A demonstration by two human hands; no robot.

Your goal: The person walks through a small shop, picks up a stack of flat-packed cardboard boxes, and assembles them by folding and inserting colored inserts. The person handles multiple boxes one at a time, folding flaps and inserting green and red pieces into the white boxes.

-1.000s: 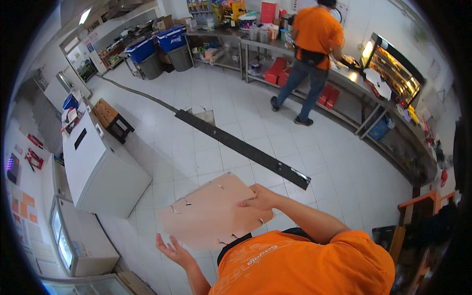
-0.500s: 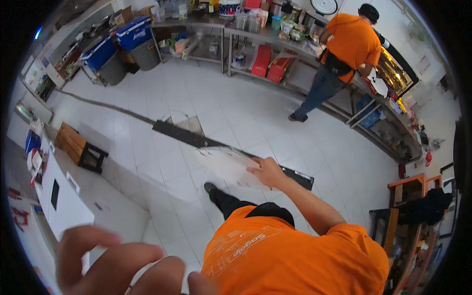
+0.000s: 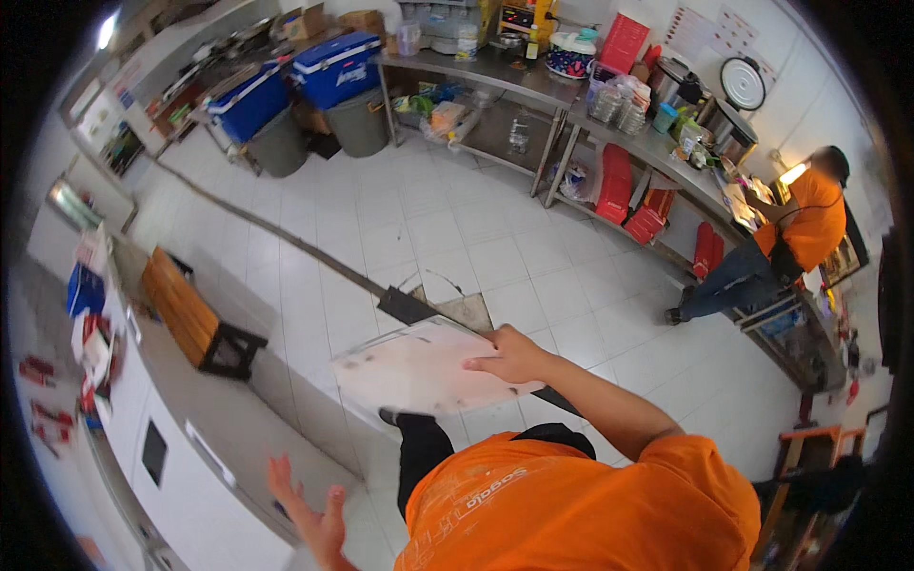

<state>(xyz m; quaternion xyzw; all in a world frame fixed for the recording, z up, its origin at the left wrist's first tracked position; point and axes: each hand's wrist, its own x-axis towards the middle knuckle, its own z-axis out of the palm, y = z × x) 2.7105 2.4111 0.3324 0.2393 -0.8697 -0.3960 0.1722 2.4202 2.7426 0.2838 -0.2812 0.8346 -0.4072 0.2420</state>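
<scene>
My right hand (image 3: 515, 356) grips the right-hand edge of a thin, flat, pale panel (image 3: 409, 369) with clear edges and a few dark smudges. The panel is out in front of my body above the floor, with its broad face tilted up toward me; I cannot tell what kind of panel it is. My left hand (image 3: 312, 514) is at the lower left with fingers spread and nothing in it, near a white chest-like unit (image 3: 205, 485).
A wooden bench (image 3: 176, 309) stands left. A dark floor-drain strip (image 3: 407, 305) and a long groove cross the tiles. Blue coolers (image 3: 335, 63) rest on grey bins (image 3: 358, 122). Steel tables (image 3: 476, 67) line the back, and a person in orange (image 3: 809, 224) works at the right.
The panel has swung into fuller view in my right hand. My left hand has moved away from close to the camera and its curled fingers have spread. My view has shifted, putting the other person farther right.
</scene>
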